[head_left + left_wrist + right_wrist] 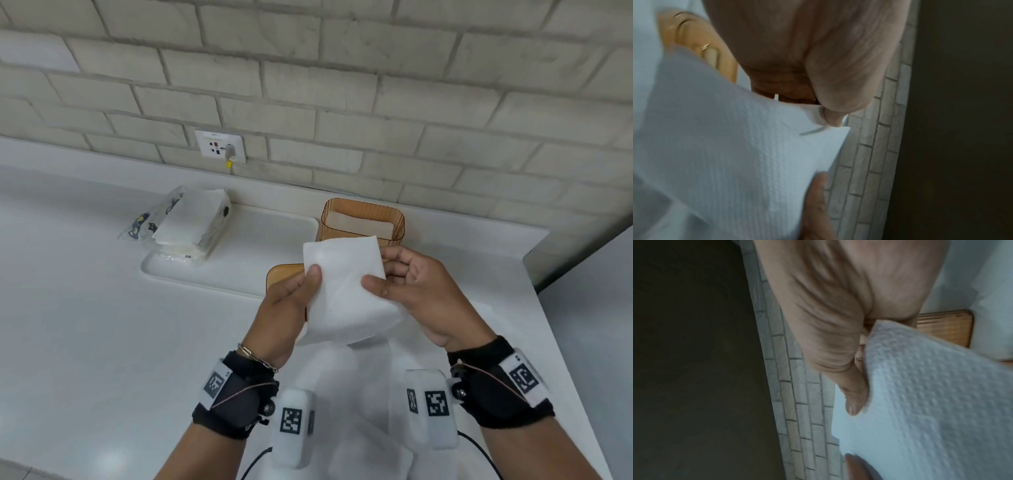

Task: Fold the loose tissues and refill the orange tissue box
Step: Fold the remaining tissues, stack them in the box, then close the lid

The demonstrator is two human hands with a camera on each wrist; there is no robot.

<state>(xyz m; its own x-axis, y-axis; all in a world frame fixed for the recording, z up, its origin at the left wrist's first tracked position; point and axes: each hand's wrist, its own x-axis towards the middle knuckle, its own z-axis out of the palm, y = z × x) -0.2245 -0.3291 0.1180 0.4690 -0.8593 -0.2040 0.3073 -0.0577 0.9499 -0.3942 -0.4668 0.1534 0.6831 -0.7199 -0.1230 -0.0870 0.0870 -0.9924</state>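
A white tissue (344, 291) is held up between both hands above the counter, its lower part curving down in a soft fold. My left hand (301, 291) pinches its left edge with the thumb on top. My right hand (394, 281) pinches the right edge, thumb on the front. The orange tissue box (363, 224) stands open just behind the tissue, with white tissue lying flat inside. Its orange lid (282, 274) lies on the counter under my left hand. The wrist views show the embossed tissue (731, 154) (931, 402) close up.
More loose tissues (359, 394) lie on the white counter (102, 325) below my hands. A torn plastic pack of tissues (185, 222) sits on a raised white tray area (239, 270) at the left. A wall socket (221, 145) sits in the brick wall behind.
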